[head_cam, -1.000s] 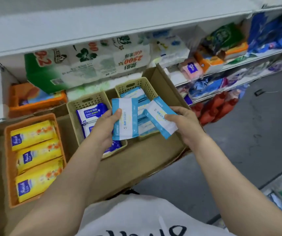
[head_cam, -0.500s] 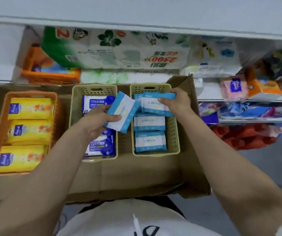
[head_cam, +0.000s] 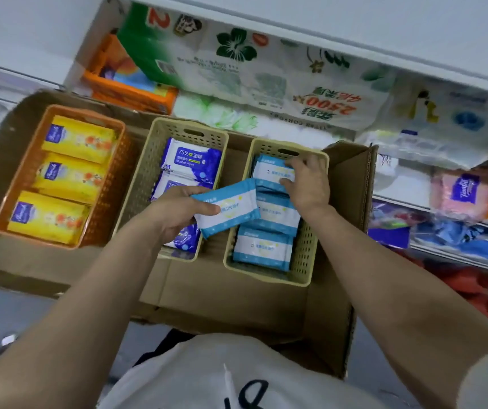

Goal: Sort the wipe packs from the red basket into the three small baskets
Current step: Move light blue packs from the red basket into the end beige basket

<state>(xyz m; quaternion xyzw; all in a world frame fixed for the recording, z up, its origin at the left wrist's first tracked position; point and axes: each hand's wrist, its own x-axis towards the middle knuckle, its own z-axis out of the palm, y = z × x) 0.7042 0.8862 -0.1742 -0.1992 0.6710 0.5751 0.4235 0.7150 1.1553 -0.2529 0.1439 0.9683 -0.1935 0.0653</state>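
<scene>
Wipe pack [head_cam: 227, 208] grasped in our left hand [head_cam: 174, 214] | our right hand [head_cam: 306, 184] pinches pack [head_cam: 272, 172] in right basket [head_cam: 306, 252]

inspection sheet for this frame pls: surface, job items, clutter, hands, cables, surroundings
Surface: cardboard box holds three small baskets side by side.
Job's things: orange basket with three yellow packs; middle beige basket with dark blue alcohol wipe packs; right beige basket with light blue packs. Red basket not in view.
Clutter: nothing seen in the box besides the baskets.
Hands: left hand grips a light blue pack over the gap between the beige baskets; right hand pinches the rear pack in the right beige basket.
Cables: nothing seen.
Surroundings: store shelves with tissue and paper packs; grey floor.
</scene>
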